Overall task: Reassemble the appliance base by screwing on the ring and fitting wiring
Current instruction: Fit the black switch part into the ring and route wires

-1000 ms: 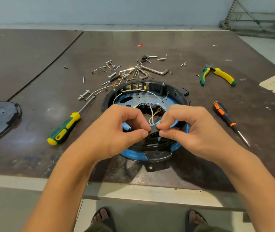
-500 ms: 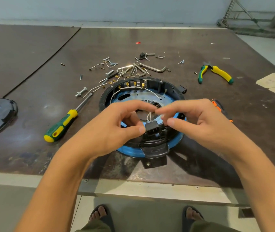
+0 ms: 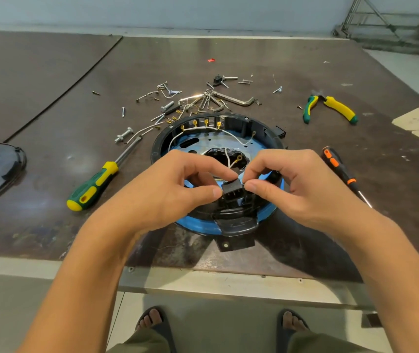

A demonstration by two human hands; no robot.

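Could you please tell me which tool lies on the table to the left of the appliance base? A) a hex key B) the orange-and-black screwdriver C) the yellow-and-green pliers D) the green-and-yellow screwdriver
D: the green-and-yellow screwdriver lies left of the appliance base, whereas the pliers and the orange-and-black screwdriver lie to its right and the hex keys beyond it.

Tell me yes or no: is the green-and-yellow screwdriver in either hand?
No, the green-and-yellow screwdriver lies on the table, while the left hand and the right hand both pinch the black connector.
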